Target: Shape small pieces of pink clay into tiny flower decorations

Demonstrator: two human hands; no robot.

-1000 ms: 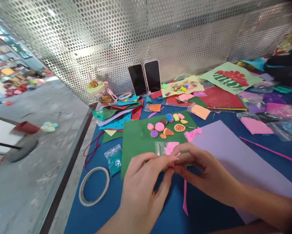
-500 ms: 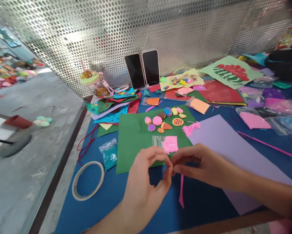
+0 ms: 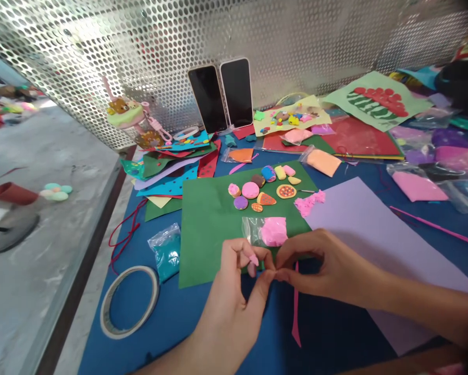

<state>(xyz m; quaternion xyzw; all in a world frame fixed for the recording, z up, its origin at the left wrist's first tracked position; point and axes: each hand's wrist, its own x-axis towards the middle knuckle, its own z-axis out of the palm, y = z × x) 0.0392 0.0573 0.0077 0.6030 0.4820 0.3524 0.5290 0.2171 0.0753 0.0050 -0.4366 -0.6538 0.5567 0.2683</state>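
My left hand is closed, with a small pink piece of clay at its curled fingers. Its thumb and a fingertip meet those of my right hand, which is pinched shut. Whatever lies between the touching fingertips is too small to make out. Just beyond them, a clear bag of pink clay rests on a green sheet. Miniature clay foods, among them a pizza and a pink round, sit farther back. A flat pink plastic tool lies below my right hand.
On the blue table are a tape roll, a bag of teal clay, a purple sheet and crumbled pink clay. Two phones lean on the perforated metal panel. Paper sheets and clay bags line the back.
My left fingers have shifted, so the small pink clay piece at them now shows. The hands stay pinched together. The camera view has moved slightly.
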